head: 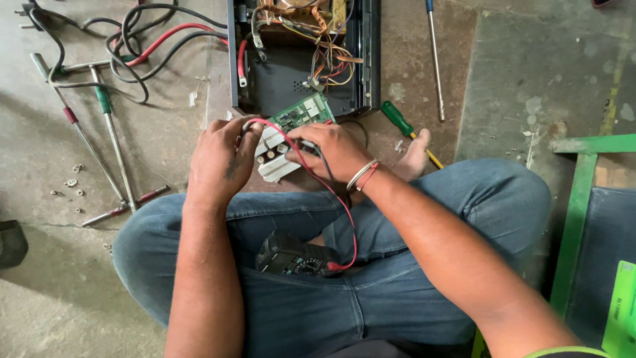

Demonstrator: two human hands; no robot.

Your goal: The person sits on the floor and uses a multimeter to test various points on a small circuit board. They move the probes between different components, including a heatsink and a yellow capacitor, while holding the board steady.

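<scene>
A green circuit board (301,114) with white heat sinks (275,162) is held between both hands above my crossed legs. My left hand (218,159) grips its left side and pinches a probe with a red lead (324,189). My right hand (334,151) presses a black probe onto the board's right part. The leads run down to a black multimeter (291,257) lying in my lap on blue jeans. An open black metal case (305,56) with a transformer and coloured wires lies on the floor just beyond the board.
Screwdrivers lie on the concrete floor: a green-handled one (399,120) by my foot, a long one (434,59) at upper right, others (106,132) at left. Red and black cables (142,40) coil at upper left. Small screws (71,182) are scattered left. A green frame (580,219) stands right.
</scene>
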